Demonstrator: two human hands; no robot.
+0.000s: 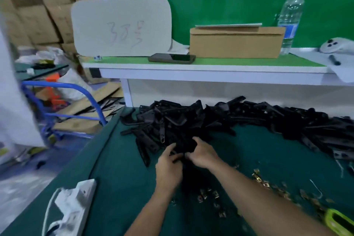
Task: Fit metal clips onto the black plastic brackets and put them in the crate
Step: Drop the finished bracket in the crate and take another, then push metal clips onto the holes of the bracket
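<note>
A long heap of black plastic brackets (239, 119) lies across the back of the dark green table (122, 174). Both hands meet at the near edge of the heap. My left hand (169, 166) and my right hand (204, 154) together hold one black bracket (186, 147) between their fingers. Several small brass-coloured metal clips (268, 184) are scattered on the table under and to the right of my right forearm. No crate is in view.
A white power strip (74, 203) lies at the table's near left corner. A raised shelf (201, 72) behind holds a phone (172, 58), a cardboard box (236, 42) and a water bottle (291, 19). A blue trolley (63, 105) stands left of the table. A yellow-green object (338, 222) sits at the near right.
</note>
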